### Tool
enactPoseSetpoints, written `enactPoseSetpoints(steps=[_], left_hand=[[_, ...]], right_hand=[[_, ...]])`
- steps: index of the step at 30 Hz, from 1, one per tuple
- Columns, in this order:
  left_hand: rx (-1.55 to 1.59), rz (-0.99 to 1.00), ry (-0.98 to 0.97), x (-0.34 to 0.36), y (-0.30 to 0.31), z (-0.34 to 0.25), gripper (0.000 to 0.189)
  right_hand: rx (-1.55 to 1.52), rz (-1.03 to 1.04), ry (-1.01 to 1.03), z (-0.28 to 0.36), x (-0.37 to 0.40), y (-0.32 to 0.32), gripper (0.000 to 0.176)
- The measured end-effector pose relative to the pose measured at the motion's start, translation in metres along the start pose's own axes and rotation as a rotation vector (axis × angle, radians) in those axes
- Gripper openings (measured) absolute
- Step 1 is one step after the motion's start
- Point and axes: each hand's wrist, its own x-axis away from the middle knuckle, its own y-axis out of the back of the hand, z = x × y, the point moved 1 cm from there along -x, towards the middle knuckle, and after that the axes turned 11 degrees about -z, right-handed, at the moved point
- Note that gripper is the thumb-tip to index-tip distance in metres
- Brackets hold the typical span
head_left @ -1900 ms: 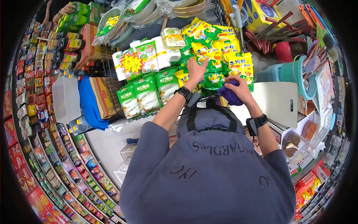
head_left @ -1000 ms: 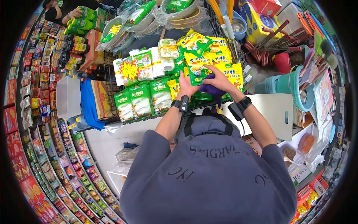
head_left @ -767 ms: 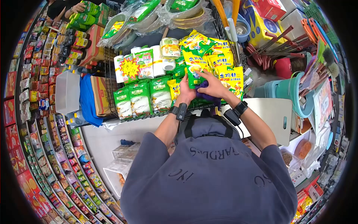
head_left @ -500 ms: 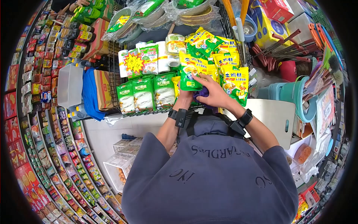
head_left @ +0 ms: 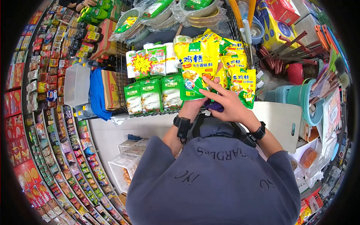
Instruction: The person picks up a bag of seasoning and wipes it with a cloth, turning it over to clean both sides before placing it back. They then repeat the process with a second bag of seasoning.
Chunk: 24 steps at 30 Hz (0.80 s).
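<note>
My left hand (head_left: 192,106) holds a yellow and green pouch of chicken seasoning (head_left: 198,62) upright from behind its lower edge; most of its fingers are hidden by the pouch. A bunched purple cloth (head_left: 216,106) is gripped under the palm and thumb of my right hand (head_left: 233,103). Two fingers of that hand stretch out over the front of the pouch at its right side. Several matching seasoning pouches (head_left: 242,84) stand in the wire rack just beyond. Left of my hands are green and white packs of vermicelli (head_left: 151,93), with white paper rolls (head_left: 170,56) behind them.
Plastic-wrapped pans (head_left: 161,15) lie at the back of the rack. A clear bin (head_left: 77,84) and a cardboard box (head_left: 110,90) stand to the left. On the right are a white board (head_left: 281,123), teal buckets (head_left: 309,101) and red-handled tools (head_left: 275,62). Packed shelves (head_left: 67,150) curve along the left.
The seasoning pouch has come up nearer the camera and looks larger, its front now turned fully to view. My right hand has moved slightly right and down, still with the purple cloth.
</note>
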Motion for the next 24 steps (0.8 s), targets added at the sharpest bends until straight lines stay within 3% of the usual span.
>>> enactPoseSetpoints(steps=[2, 3, 6, 7, 8, 11, 16, 19, 24], left_hand=[[0.176, 0.339, 0.130, 0.014, -0.034, 0.001, 0.065], [-0.005, 0.269, 0.049, 0.021, -0.033, -0.002, 0.066], [-0.094, 0.277, 0.036, 0.049, -0.062, 0.001, 0.066], [-0.007, 0.118, 0.040, 0.052, -0.069, 0.008, 0.064], [0.006, 0.329, 0.139, 0.047, -0.071, 0.009, 0.061], [-0.041, 0.510, 0.117, 0.052, -0.067, 0.014, 0.061], [0.054, 0.516, 0.103, 0.070, -0.060, 0.024, 0.058], [0.093, 0.330, 0.077, 0.083, -0.054, 0.030, 0.057], [0.117, 0.421, 0.116, 0.093, -0.046, 0.028, 0.059]], right_hand=[[-0.007, -0.027, 0.020, 0.006, 0.002, 0.004, 0.073], [-0.012, -0.051, 0.041, 0.009, 0.004, 0.006, 0.070], [-0.040, -0.096, 0.069, 0.017, 0.013, 0.010, 0.071], [-0.058, -0.097, 0.088, 0.017, 0.016, 0.011, 0.071], [-0.061, -0.099, 0.093, 0.017, 0.019, 0.011, 0.071], [-0.027, -0.137, 0.168, 0.015, 0.029, 0.009, 0.074], [-0.059, -0.121, 0.176, 0.020, 0.041, 0.013, 0.070], [-0.059, -0.014, 0.142, 0.026, 0.047, 0.017, 0.066], [-0.066, 0.095, 0.149, 0.035, 0.053, 0.037, 0.065]])
